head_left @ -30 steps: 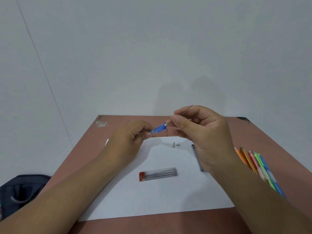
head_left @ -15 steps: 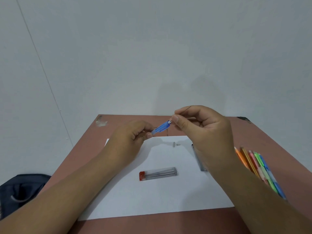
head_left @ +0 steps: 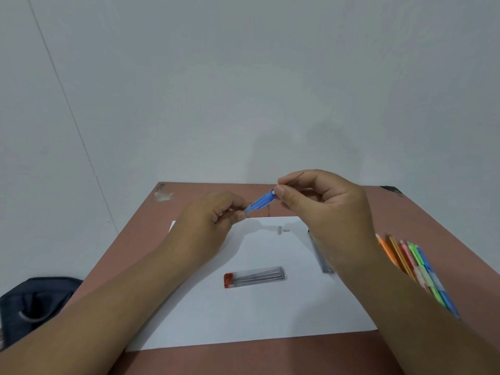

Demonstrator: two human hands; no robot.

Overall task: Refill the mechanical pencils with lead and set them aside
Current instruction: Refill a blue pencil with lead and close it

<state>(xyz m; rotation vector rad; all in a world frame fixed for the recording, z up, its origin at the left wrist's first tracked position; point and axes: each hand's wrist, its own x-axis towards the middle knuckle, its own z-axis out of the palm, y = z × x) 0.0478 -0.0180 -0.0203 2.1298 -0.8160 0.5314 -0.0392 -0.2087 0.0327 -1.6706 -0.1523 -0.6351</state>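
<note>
Just above the middle of the frame, the left hand (head_left: 208, 226) grips the lower end of a blue mechanical pencil (head_left: 261, 203), fingers curled round it so that end is hidden. The barrel slants up to the right, and its open top end sits right at the thumb tip of the right hand (head_left: 324, 209). That hand pinches a thin dark lead (head_left: 299, 175) between thumb and forefinger; only the short stretch poking out above the knuckles shows, and whether its other end has entered the pencil cannot be made out.

Below the hands, on the white sheet of paper (head_left: 270, 315), lies a clear lead case (head_left: 255, 276) with a red cap at its left end; several grey leads lie lengthwise inside. Two small pale pieces (head_left: 282, 230) rest on the sheet near its upper edge, too small to identify. To the right, a slim grey case or tube (head_left: 320, 257) lies partly covered by the right wrist.

At the right of the frame, coloured pencils (head_left: 414, 263) in orange, pink, green and blue lie side by side on the brown table (head_left: 140, 239), their lower ends hidden behind the right forearm. A dark bag (head_left: 38, 301) sits at the lower left, cut by the frame edge.
</note>
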